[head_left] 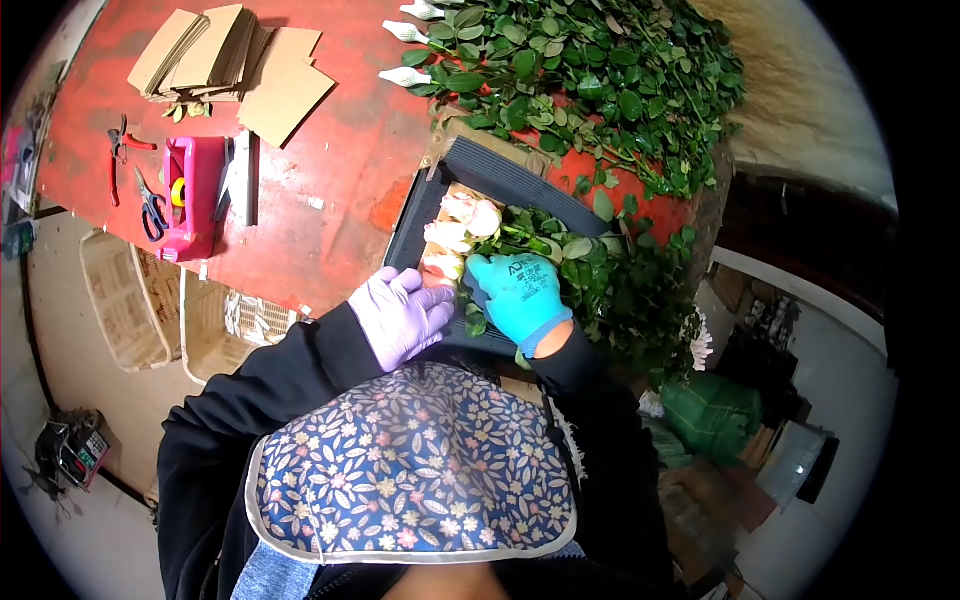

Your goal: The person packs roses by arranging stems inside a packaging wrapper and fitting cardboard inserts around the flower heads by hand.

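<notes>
Pale pink and cream roses (pixel 462 222) lie in a dark ribbed tray (pixel 525 178), blooms to the left and leafy stems to the right. My left hand (pixel 402 318), in a lavender glove, is at the tray's near left side, fingers bent and slightly apart, fingertips beside the nearest bloom (pixel 442 267). My right hand (pixel 520 295), in a turquoise glove with black print, is closed just right of that bloom, around the rose's upper stem. Its fingertips and the stem inside the grip are partly hidden.
Leafy rose stems (pixel 600 80) with white-sleeved heads (pixel 405 76) cover the red table's (pixel 330 190) far right. Cardboard pieces (pixel 215 55), red pruning shears (pixel 122 150), scissors (pixel 152 210) and a pink holder (pixel 195 195) lie left. Plastic crates (pixel 130 300) stand below the table.
</notes>
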Motion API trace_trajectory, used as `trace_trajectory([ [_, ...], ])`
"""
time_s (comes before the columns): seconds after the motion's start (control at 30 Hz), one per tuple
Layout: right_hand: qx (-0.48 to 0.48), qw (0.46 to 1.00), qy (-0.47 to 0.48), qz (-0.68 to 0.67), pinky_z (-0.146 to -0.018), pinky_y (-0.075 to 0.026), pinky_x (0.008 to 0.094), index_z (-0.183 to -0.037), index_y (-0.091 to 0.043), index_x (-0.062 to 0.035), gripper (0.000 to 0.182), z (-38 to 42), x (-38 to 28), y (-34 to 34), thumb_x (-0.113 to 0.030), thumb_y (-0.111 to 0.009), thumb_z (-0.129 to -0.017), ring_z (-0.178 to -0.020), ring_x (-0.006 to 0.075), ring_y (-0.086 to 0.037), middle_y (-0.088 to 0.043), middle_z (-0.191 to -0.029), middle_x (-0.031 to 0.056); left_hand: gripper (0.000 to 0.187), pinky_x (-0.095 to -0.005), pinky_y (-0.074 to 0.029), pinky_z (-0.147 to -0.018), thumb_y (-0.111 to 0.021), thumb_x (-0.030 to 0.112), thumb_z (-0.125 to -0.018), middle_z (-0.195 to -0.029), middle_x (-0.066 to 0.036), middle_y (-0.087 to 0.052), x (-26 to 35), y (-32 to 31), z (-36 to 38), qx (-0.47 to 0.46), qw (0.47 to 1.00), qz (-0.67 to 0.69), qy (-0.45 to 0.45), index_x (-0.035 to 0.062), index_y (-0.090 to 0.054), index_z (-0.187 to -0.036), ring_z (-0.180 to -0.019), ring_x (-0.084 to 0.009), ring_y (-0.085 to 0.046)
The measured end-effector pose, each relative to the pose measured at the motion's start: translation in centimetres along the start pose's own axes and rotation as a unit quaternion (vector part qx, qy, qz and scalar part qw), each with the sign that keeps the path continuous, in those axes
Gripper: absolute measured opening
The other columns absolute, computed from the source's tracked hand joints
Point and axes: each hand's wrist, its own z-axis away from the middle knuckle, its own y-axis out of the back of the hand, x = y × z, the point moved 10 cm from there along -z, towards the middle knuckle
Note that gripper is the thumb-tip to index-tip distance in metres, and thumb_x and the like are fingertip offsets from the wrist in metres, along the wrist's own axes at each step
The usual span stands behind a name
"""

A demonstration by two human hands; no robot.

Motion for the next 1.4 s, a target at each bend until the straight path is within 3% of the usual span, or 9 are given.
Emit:
trace_trajectory([
  [0.23,-0.002,1.0,0.015,0.018,-0.057,-0.049,0.0439,-0.09,-0.062,-0.0116,0.011,0.1,-0.2,-0.5,-0.017,-0.062,-0.081,-0.064,0.0312,-0.065,-0.064,-0.07,0.0099,0.029,-0.0409,-0.052,-0.07,-0.068,0.022,-0.081,-0.098,-0.006,-0.068,-2.7,0.7,-1.9,0.004,0.995,0.095,0.023,0.0099,-0.065,-0.107,-0.08,-0.0281,-0.062],
  [0.3,0.02,0.999,0.014,0.021,-0.057,-0.049,0.0429,-0.091,-0.061,-0.01,0.014,0.3,0.0,-0.6,-0.015,-0.062,-0.079,-0.063,0.0308,-0.062,-0.062,-0.07,0.0095,0.025,-0.04,-0.051,-0.064,-0.068,0.025,-0.081,-0.088,-0.006,-0.066,-2.1,1.9,-2.9,0.073,0.996,0.046,0.021,0.0094,-0.062,-0.1,-0.075,-0.0273,-0.063],
  [0.4,0.026,0.999,0.025,0.031,-0.058,-0.049,0.0421,-0.095,-0.062,-0.0097,0.017,0.8,0.0,-0.3,-0.015,-0.062,-0.078,-0.063,0.0302,-0.062,-0.062,-0.07,0.0088,0.024,-0.0393,-0.047,-0.058,-0.067,0.03,-0.083,-0.076,-0.005,-0.06,-2.2,-1.0,-3.5,0.002,0.991,-0.129,0.048,0.0107,-0.057,-0.093,-0.072,-0.0245,-0.062],
  [0.63,0.171,0.983,-0.011,0.073,-0.052,-0.046,0.0418,-0.09,-0.058,-0.0124,0.01,1.5,1.2,4.1,-0.022,-0.061,-0.088,-0.056,0.0261,-0.063,-0.06,-0.064,0.0054,0.024,-0.0385,-0.047,-0.055,-0.067,0.03,-0.083,-0.068,-0.005,-0.056,-2.3,-0.8,-2.7,0.038,0.987,-0.129,0.091,0.0131,-0.058,-0.097,-0.067,-0.0234,-0.061],
  [0.73,0.105,0.984,-0.06,0.13,-0.051,-0.046,0.0411,-0.083,-0.06,-0.0132,0.018,0.4,2.1,1.8,-0.03,-0.06,-0.091,-0.056,0.0259,-0.061,-0.058,-0.063,0.005,0.023,-0.0382,-0.046,-0.052,-0.069,0.028,-0.082,-0.065,-0.006,-0.057,-1.8,-0.2,-2.9,0.053,0.985,-0.139,0.084,0.0145,-0.058,-0.098,-0.062,-0.0244,-0.061],
  [0.93,0.095,0.982,-0.076,0.146,-0.05,-0.048,0.0409,-0.082,-0.062,-0.0102,0.01,-0.5,2.5,1.2,-0.019,-0.06,-0.084,-0.056,0.0266,-0.063,-0.06,-0.06,0.0079,0.029,-0.0349,-0.043,-0.049,-0.067,0.034,-0.086,-0.06,-0.002,-0.051,-1.5,-0.5,-2.7,0.043,0.985,-0.155,0.066,0.0147,-0.061,-0.107,-0.057,-0.019,-0.057],
  [1.13,0.085,0.99,-0.029,0.11,-0.055,-0.05,0.0416,-0.08,-0.067,-0.0094,0.009,-1.0,2.4,0.2,-0.014,-0.059,-0.08,-0.062,0.0261,-0.066,-0.064,-0.065,0.009,0.039,-0.0397,-0.049,-0.052,-0.069,0.02,-0.085,-0.067,-0.006,-0.061,-1.9,-0.6,-2.6,0.04,0.993,-0.083,0.079,0.015,-0.058,-0.122,-0.06,-0.0258,-0.062],
  [1.3,-0.013,0.997,-0.019,0.078,-0.058,-0.052,0.0405,-0.087,-0.07,-0.0098,0.013,-0.6,3.0,-0.8,-0.016,-0.059,-0.084,-0.066,0.027,-0.067,-0.065,-0.068,0.0095,0.032,-0.0378,-0.046,-0.047,-0.069,0.023,-0.082,-0.06,-0.004,-0.059,-1.7,-0.2,-2.8,0.058,0.994,-0.076,0.055,0.0139,-0.064,-0.112,-0.054,-0.0229,-0.06],
  [1.4,0.052,0.998,-0.018,0.043,-0.058,-0.052,0.0404,-0.087,-0.07,-0.0098,0.012,-0.6,3.2,-0.7,-0.016,-0.061,-0.083,-0.067,0.0267,-0.067,-0.065,-0.068,0.009,0.031,-0.0375,-0.045,-0.047,-0.069,0.023,-0.082,-0.059,-0.004,-0.058,-1.4,0.1,-2.9,0.071,0.994,-0.074,0.035,0.0136,-0.065,-0.112,-0.053,-0.0224,-0.059],
])
